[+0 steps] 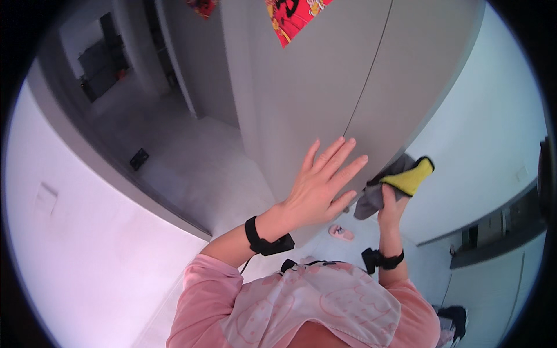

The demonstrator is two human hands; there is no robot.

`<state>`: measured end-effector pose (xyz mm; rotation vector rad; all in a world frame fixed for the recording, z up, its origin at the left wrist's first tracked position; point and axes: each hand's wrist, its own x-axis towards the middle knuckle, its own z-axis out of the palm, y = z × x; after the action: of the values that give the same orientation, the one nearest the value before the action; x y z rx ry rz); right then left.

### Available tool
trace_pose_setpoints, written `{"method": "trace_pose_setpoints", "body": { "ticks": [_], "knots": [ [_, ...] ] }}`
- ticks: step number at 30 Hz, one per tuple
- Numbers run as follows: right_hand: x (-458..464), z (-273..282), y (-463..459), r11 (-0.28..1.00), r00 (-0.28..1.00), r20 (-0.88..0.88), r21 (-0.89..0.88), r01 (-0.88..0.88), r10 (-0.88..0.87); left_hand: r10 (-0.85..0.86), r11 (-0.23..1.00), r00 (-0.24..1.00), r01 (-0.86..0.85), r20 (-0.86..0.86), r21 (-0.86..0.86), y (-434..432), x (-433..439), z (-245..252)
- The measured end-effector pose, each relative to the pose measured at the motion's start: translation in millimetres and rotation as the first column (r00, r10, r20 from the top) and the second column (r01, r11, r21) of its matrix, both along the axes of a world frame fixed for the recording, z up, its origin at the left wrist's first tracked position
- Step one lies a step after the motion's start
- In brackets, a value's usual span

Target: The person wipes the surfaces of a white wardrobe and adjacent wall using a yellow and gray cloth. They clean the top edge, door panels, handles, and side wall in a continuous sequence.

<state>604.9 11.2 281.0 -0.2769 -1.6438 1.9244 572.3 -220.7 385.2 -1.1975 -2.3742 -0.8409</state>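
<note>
My left hand (328, 182) is spread with its fingers apart and holds nothing. It lies over the lower part of a grey door panel (313, 87) with a thin dark seam; I cannot tell whether the palm touches it. To the right, my right hand (393, 204) grips a microfibre cloth (409, 176), grey on one side and yellow with a dark border on the other. Folded and bunched, the cloth sits by the panel's right edge and hides part of it. Each wrist wears a black strap with a small box.
A red printed decoration (296, 17) hangs on the panel's upper part. Leftward, a doorway shows a dim room with a small black object (139, 159) on its floor. Below my hands lies a pink slipper (341, 232). White walls (474, 143) stand on both sides.
</note>
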Motion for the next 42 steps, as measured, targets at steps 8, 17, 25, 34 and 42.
{"method": "trace_pose_setpoints", "body": {
  "ticks": [8,17,25,34,42],
  "knots": [
    [-69,16,13,0.776,0.755,-0.189,0.227,-0.589,0.628,0.228,0.956,0.965,-0.196,-0.133,0.219,45,-15,43],
    [-206,95,61,0.507,0.420,-0.309,0.682,-0.527,0.853,0.637,0.656,0.770,-0.526,-0.024,0.541,135,-78,78],
    [-268,185,136,0.539,0.332,-0.439,0.774,-0.333,0.835,0.849,0.470,0.512,-0.622,-0.129,0.626,166,-102,81],
    [-311,155,98,0.582,0.267,-0.647,0.761,0.286,0.714,0.857,0.371,0.093,-0.794,-0.507,0.482,144,-123,-29],
    [-318,156,104,0.372,0.402,-0.673,0.705,0.604,0.621,0.763,0.409,0.097,-0.838,-0.639,0.361,148,-134,-15]
  ]
}}
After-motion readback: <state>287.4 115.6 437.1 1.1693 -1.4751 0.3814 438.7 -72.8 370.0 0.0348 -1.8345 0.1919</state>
